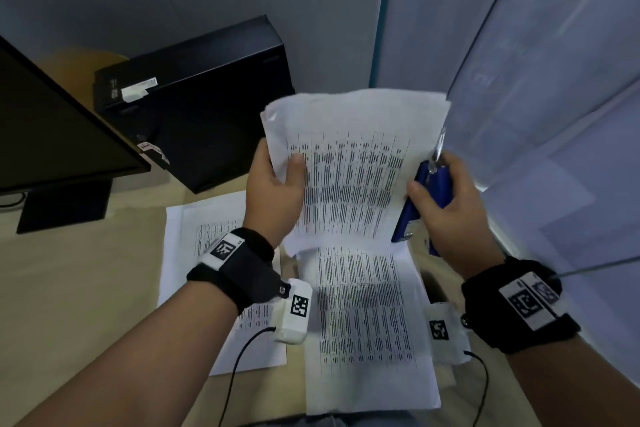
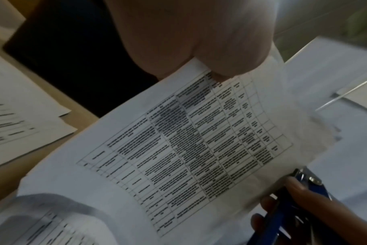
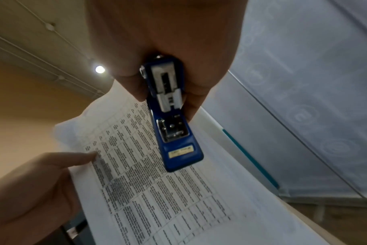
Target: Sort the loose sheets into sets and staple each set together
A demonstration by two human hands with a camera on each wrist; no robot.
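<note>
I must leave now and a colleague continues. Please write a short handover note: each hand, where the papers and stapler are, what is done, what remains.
Left hand: holds the lifted set of printed sheets by its left edge.
Right hand: holds the blue stapler at the set's right edge.
Two more paper piles lie on the desk.
Done: cannot tell if any set is stapled.
Left: staple this set, then the rest.

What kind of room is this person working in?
Most likely an office desk. A dark monitor and a black computer case stand on a pale wooden desk, printed table sheets lie spread out, and the right hand holds a blue stapler.
</note>
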